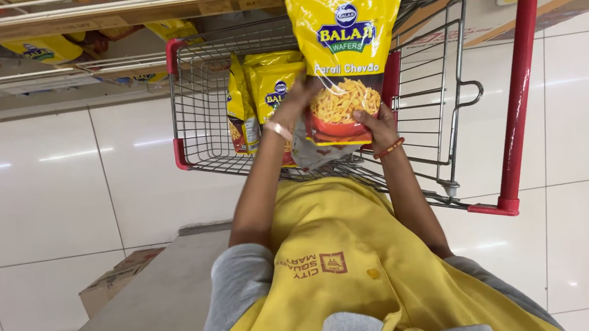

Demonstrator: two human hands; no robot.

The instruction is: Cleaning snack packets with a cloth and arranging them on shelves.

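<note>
Fingers of left hand [294, 104] and right hand [379, 125] grip yellow snack bag [345, 49] bottom.

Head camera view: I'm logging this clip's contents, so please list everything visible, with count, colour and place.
Held snack bag: one, yellow with a clear window showing fried sticks, upright above the cart, gripped at its lower end.
Snack bags in cart: at least two, yellow, standing against the cart's left side.
Shopping cart: one, grey wire with red trim, centre.
Shelf: one, pale, top left, with more yellow bags.
Cardboard box: one, brown, floor at lower left.
Floor tiles: white, glossy.
Apron: one, yellow, over grey sleeves.
Bangles: silver on left wrist, red on right wrist.
Left hand: behind the bag's lower left.
Right hand: on the bag's lower right corner.
</note>
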